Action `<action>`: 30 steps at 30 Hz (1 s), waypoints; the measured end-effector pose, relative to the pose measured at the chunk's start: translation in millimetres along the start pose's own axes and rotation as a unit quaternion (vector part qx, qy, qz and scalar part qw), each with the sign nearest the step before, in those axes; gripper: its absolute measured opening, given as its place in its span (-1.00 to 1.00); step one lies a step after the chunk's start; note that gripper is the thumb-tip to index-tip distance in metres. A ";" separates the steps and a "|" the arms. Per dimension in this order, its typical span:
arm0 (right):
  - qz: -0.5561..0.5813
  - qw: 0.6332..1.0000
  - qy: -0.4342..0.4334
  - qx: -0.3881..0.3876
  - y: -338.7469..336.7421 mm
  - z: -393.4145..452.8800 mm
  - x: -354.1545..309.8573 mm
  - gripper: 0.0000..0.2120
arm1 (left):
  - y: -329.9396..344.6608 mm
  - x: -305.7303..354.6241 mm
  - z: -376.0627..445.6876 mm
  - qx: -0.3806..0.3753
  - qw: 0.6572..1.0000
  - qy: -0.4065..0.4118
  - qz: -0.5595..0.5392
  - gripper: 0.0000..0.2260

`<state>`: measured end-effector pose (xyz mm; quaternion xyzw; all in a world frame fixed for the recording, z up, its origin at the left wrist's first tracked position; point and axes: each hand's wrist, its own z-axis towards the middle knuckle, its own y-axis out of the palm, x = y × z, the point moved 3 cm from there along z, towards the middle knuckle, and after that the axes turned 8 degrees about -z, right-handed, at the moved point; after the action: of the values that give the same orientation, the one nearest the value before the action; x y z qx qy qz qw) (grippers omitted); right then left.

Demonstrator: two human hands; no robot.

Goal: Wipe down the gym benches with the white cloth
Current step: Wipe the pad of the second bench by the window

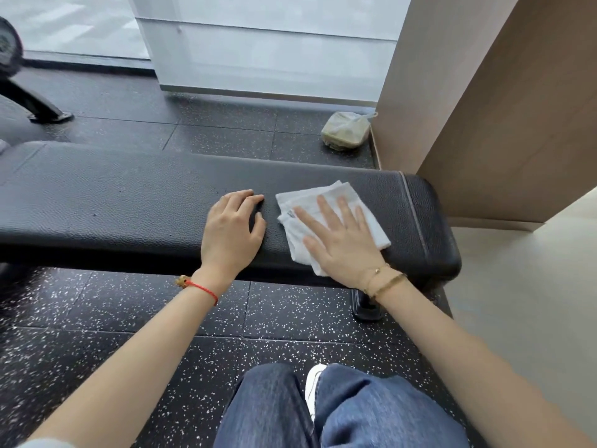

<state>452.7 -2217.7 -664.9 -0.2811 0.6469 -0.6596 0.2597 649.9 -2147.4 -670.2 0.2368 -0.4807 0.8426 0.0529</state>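
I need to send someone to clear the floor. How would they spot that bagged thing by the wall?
Start at the black bench and look past its far edge to the speckled floor. Where the floor meets the tan wall panel sits a clear plastic bag with olive-green contents, the only loose object there.

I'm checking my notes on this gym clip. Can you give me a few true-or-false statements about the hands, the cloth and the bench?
1. The right hand presses flat on the folded white cloth. True.
2. The left hand grips the cloth. False: it rests on the black padded bench, apart from the cloth.
3. The cloth lies near the bench's right end. True.
4. The small plastic-wrapped greenish bundle sits on the bench. False: it lies on the floor beyond.
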 end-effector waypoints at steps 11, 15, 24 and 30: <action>-0.015 1.000 0.010 0.006 -1.1 22.1 -39.4 -0.49 | -1.1 3.4 -0.5 0.005 1.000 0.002 -0.018 -0.71; -0.006 1.000 0.019 -0.011 -1.0 17.3 4.0 -0.51 | -2.3 3.2 -0.5 0.008 1.000 0.007 -0.022 -0.75; 0.011 0.992 0.106 -0.061 -14.0 98.5 11.2 -0.49 | -1.2 3.6 0.8 0.009 1.000 -0.009 -0.016 -0.77; -0.001 0.999 0.044 -0.022 -1.2 47.6 37.3 -0.51 | 1.0 -1.2 0.7 0.009 1.000 -0.003 -0.014 -0.75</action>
<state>460.0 -2277.7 -662.1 -0.2580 0.6721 -0.6570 0.2238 650.9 -2148.3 -671.3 0.2467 -0.4702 0.8452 0.0615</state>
